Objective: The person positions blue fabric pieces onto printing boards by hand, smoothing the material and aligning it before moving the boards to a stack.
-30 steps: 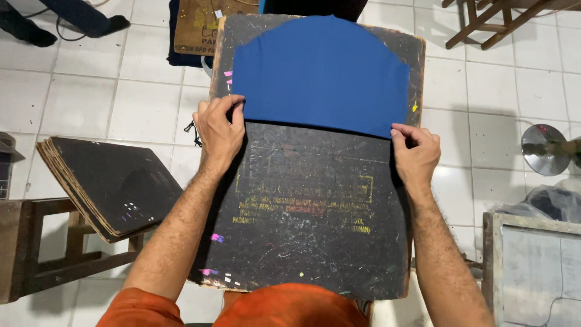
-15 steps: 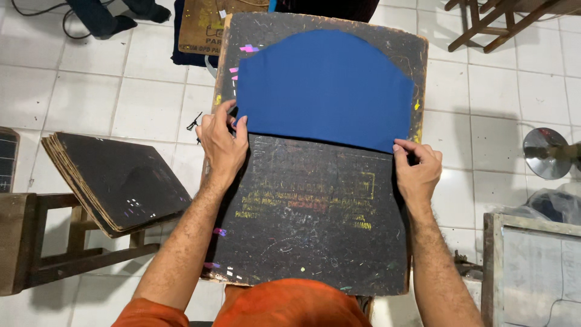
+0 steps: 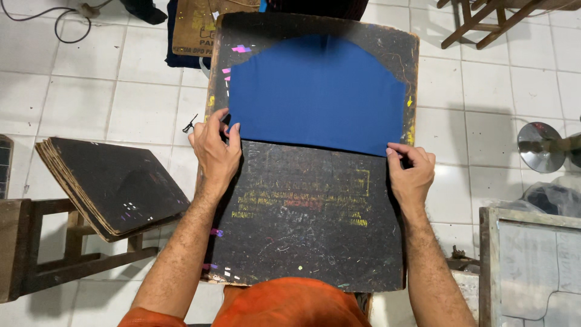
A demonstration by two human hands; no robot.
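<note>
The cloth piece (image 3: 318,91) is a plain, deep blue with no pattern. The board (image 3: 308,224) under it is black, scuffed with pale scratches, and carries faded yellow and red print in its middle, small pink and yellow flecks along its left edge and yellow smears by its right edge. The stack of boards (image 3: 112,181) to the left is black on top with tan brown edges and a few white specks. The stool (image 3: 36,254) below that stack is dark brown wood. The floor (image 3: 103,97) is white tile with grey joints. The garment (image 3: 290,306) at the bottom edge is orange. The framed screen (image 3: 532,266) at lower right is grey with a pale frame.
</note>
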